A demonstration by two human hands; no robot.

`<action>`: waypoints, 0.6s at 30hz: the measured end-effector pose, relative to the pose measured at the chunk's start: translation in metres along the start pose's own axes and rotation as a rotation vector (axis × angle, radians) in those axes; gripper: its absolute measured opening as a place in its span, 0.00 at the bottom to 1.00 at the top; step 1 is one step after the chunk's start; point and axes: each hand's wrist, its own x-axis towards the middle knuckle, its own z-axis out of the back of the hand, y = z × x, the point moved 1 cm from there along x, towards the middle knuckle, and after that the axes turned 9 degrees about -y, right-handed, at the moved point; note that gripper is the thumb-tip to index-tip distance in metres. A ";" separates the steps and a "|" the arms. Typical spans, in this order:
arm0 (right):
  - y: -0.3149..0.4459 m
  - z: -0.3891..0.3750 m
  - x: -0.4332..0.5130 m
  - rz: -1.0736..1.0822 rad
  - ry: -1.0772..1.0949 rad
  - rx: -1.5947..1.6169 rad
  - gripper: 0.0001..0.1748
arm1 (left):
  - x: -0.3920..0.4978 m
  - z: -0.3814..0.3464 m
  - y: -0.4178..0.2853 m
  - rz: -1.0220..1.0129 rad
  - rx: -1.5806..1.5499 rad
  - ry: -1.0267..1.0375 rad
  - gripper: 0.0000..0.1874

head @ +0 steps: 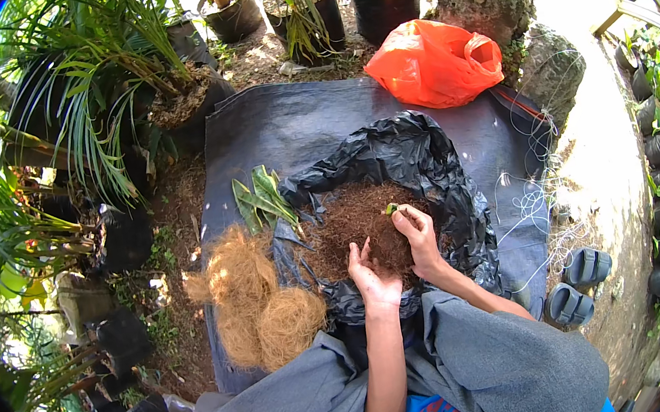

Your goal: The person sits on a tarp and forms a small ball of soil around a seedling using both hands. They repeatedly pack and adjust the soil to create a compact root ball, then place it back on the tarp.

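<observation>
Brown fibrous growing medium (344, 223) fills an opened black plastic bag (421, 139) between my knees. My left hand (374, 277) is palm up under a dark clump of this medium (392, 248), fingers curved along its lower left side. At the clump's upper right, my right hand (419, 238) pinches a small green plant piece (391, 208) between thumb and fingers. Whether the clump is joined to the green piece I cannot tell. Left of the bag lie variegated green leaves (264, 198). Below them are balls of tan coconut-like fibre (291, 328).
A dark ground sheet (281, 113) lies under everything. An orange-red plastic bag (435, 63) rests on its far edge near mossy rocks (484, 2). Tangled white string (530, 203) and a pair of grey sandals (571, 305) are at the right. Potted plants (386, 7) stand behind and left.
</observation>
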 end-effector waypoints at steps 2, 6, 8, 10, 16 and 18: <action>0.003 -0.002 -0.003 0.059 0.004 -0.084 0.17 | -0.003 -0.003 0.000 0.020 -0.012 0.040 0.27; 0.010 -0.006 -0.010 0.218 0.024 -0.182 0.19 | -0.009 -0.006 -0.001 0.011 -0.009 0.049 0.24; 0.012 -0.008 -0.013 0.286 0.078 -0.226 0.20 | -0.009 -0.005 -0.002 -0.007 0.023 0.044 0.22; 0.014 -0.009 -0.014 0.364 0.113 -0.288 0.23 | -0.009 -0.004 -0.004 0.004 0.015 0.121 0.22; 0.019 -0.004 -0.009 0.508 0.215 -0.249 0.28 | -0.008 -0.003 -0.009 0.061 -0.047 0.228 0.21; 0.018 0.000 -0.002 0.429 0.164 -0.192 0.31 | -0.008 -0.003 -0.009 0.068 -0.063 0.228 0.22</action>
